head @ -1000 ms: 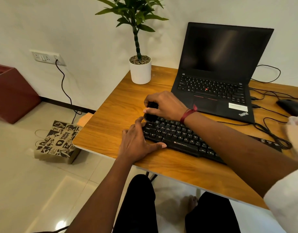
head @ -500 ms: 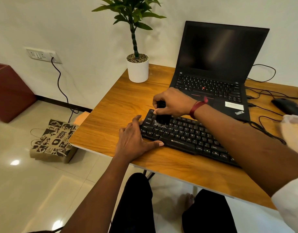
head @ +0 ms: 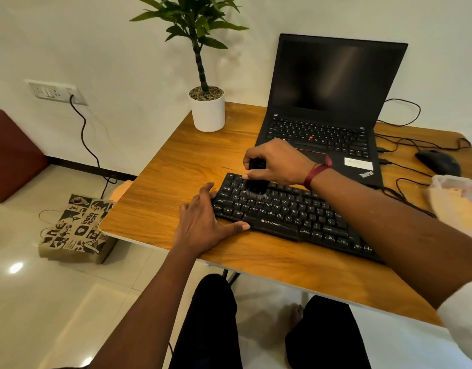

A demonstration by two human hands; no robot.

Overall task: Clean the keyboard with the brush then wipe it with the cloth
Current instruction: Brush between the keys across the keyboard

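A black keyboard (head: 291,211) lies slanted on the wooden table (head: 176,182). My right hand (head: 277,162) grips a small black brush (head: 256,182), bristles down on the keys near the keyboard's upper left. My left hand (head: 203,225) rests flat on the table against the keyboard's left end, thumb stretched along its front edge. A pale cloth (head: 458,203) lies at the right edge of the table, partly cut off by the frame.
An open black laptop (head: 331,102) stands behind the keyboard. A white potted plant (head: 207,110) sits at the table's back left. A black mouse (head: 438,162) and cables (head: 400,182) lie to the right. A paper bag (head: 75,230) is on the floor at left.
My right hand has carried the brush rightward from the keyboard's left corner across the upper key rows. My left hand keeps holding the keyboard's left end.
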